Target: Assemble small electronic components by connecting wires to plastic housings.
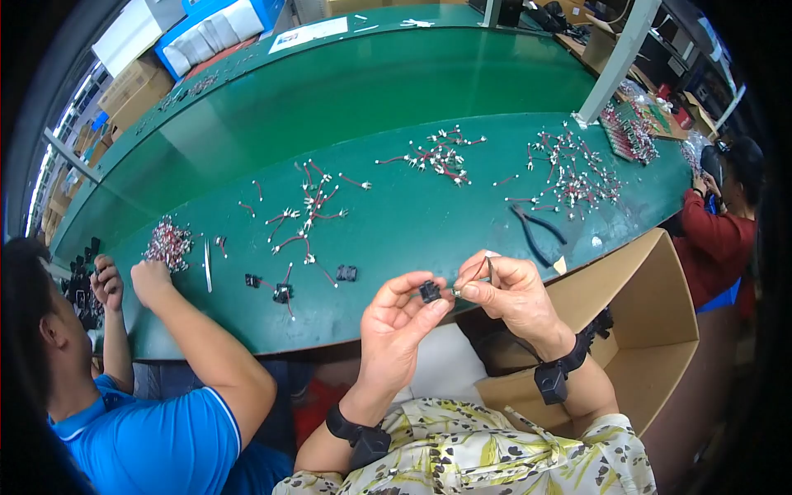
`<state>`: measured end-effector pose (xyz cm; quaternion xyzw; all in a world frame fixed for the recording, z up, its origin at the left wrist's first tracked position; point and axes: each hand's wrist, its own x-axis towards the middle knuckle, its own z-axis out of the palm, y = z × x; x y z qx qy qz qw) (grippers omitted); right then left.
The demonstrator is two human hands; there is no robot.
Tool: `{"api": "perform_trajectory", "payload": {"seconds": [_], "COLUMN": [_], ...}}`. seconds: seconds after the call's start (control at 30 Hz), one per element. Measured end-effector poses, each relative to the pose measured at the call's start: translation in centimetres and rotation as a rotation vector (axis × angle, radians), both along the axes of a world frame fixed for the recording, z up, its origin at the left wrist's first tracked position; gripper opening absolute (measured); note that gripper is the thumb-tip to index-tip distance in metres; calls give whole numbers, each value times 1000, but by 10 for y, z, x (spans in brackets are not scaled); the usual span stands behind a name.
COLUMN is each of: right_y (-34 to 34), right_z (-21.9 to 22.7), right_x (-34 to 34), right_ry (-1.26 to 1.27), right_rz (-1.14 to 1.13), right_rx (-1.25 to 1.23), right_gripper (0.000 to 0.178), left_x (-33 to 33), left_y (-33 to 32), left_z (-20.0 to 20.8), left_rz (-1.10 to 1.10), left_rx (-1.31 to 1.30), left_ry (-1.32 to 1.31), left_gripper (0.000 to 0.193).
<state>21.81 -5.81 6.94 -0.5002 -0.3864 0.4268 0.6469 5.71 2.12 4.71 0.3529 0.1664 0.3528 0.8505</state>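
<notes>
Just past the table's near edge, my left hand (394, 328) pinches a small black plastic housing (430, 290) between thumb and fingertips. Close beside it, my right hand (518, 299) is closed on a short red wire lead (472, 275), whose small light-coloured tip (456, 292) points at the housing. A thin metallic tool, perhaps tweezers (492, 271), stands up from the right fingers. The fingers hide whether lead and housing touch. On the table to the left lie another black housing (346, 273) and one with red leads (283, 293).
Red-and-white wire leads lie in loose piles (312, 202), (441, 157), (575, 175) across the green table (396, 223). Dark-handled pliers (538, 235) rest at right, above an open cardboard box (652, 305). A co-worker in blue (157, 429) sits at left; another person in red (718, 239) works at right.
</notes>
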Motion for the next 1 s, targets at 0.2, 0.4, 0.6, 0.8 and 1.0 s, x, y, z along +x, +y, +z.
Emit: {"api": "perform_trajectory", "payload": {"seconds": [0.2,0.4,0.6,0.8,1.0], "right_y": [-12,-17,-22,-19,-20], "right_z": [0,11,8,1,7], "right_x": [-16,-12,-8,-8,-15], "right_ry": [163,28,-228,-445,-546], "right_rz": [-29,18,35,1,-48], "right_rx": [-180,-223,-92,31,-44], "right_gripper": [12,14,15,14,13], "left_x": [-6,-10,-13,-11,-13], "left_y": [-5,-4,-2,-3,-1], "left_z": [-5,-5,-7,-12,-11], "left_rz": [35,31,-19,-92,-13], "left_rx": [58,110,142,-60,95], "left_ry": [26,40,58,-10,84], "left_gripper": [37,38,37,35,36]}}
